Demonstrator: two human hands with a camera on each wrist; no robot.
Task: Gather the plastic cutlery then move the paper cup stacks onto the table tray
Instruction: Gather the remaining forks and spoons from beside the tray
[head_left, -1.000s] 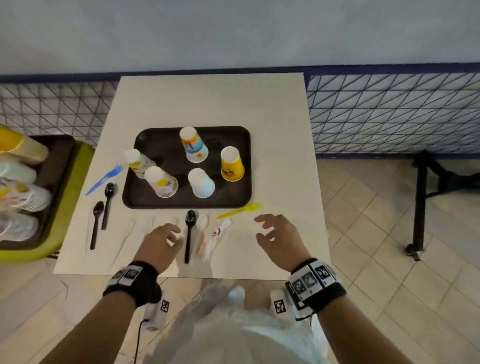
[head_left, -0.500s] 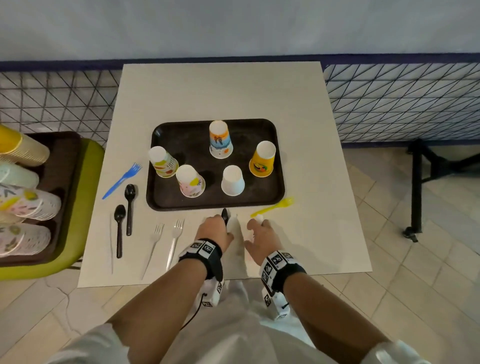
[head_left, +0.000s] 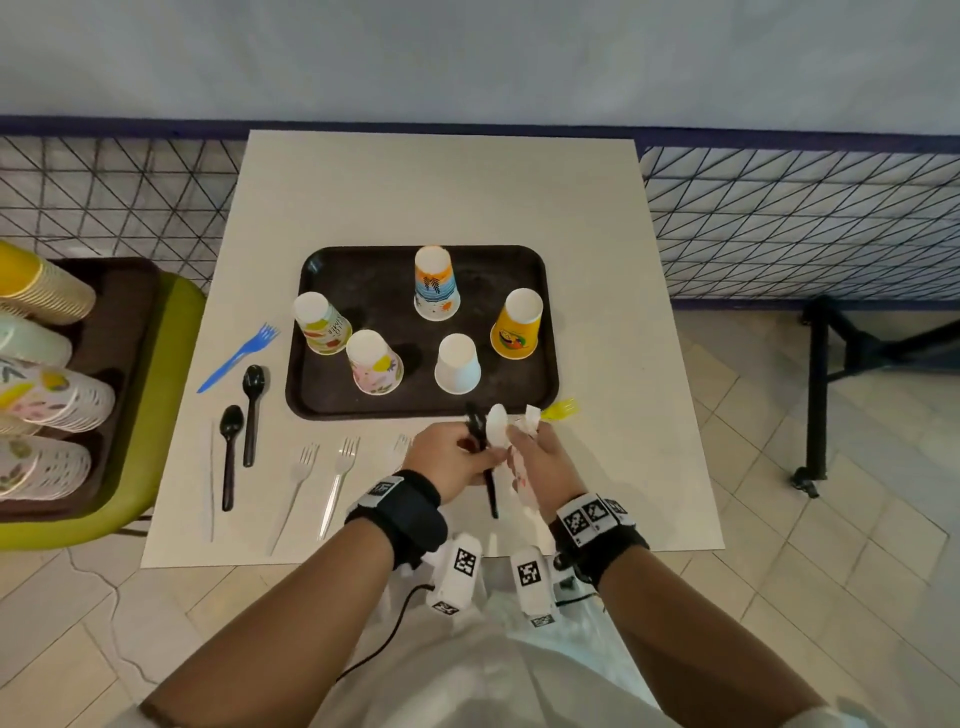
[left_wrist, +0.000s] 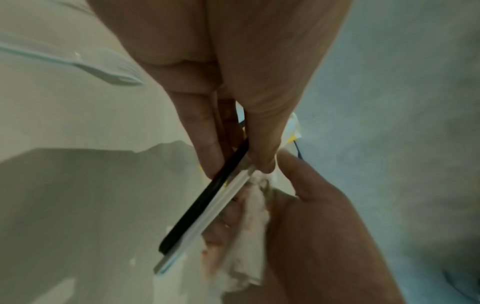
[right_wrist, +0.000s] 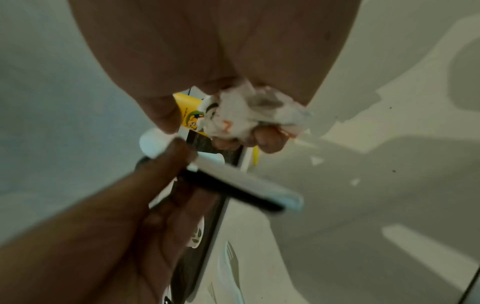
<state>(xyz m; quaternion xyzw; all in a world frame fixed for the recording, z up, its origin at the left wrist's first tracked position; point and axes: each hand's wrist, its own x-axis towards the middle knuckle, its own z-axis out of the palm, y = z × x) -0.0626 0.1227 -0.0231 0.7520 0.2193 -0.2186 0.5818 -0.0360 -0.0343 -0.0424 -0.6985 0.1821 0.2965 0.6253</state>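
Both hands meet just above the near edge of the table (head_left: 649, 364), in front of the dark tray (head_left: 374, 291). The left hand (head_left: 447, 460) pinches a black spoon (head_left: 480, 457) and a white spoon (head_left: 497, 423) together by their handles, thumb against fingers; the left wrist view shows the two handles (left_wrist: 205, 211) lying side by side in that pinch. The right hand (head_left: 545, 467) touches the left, its fingers curled round a crumpled printed napkin (right_wrist: 246, 115). A yellow fork (head_left: 558, 409) lies on the table just beyond the right hand's fingertips, beside the tray's near right corner; whether the hand touches it cannot be told.

More cutlery lies on the table to the left of the hands: two clear forks (head_left: 322, 483) near the front edge, two black spoons (head_left: 241, 431) further left, and a blue fork (head_left: 239, 356) beside the tray's left side. A thin clear piece (head_left: 212, 483) at the far left is too faint to name, and another clear fork head (head_left: 401, 446) peeks out just left of the left hand, its handle hidden under the hand.

Five paper cups stand upside down on the tray, among them a yellow cup (head_left: 515, 325) and a plain white cup (head_left: 457, 364). The paper cup stacks (head_left: 52, 395) lie on their sides on a second tray on a green stool (head_left: 166, 395) left of the table, cut off by the picture's edge.

Both wrist views are blurred.
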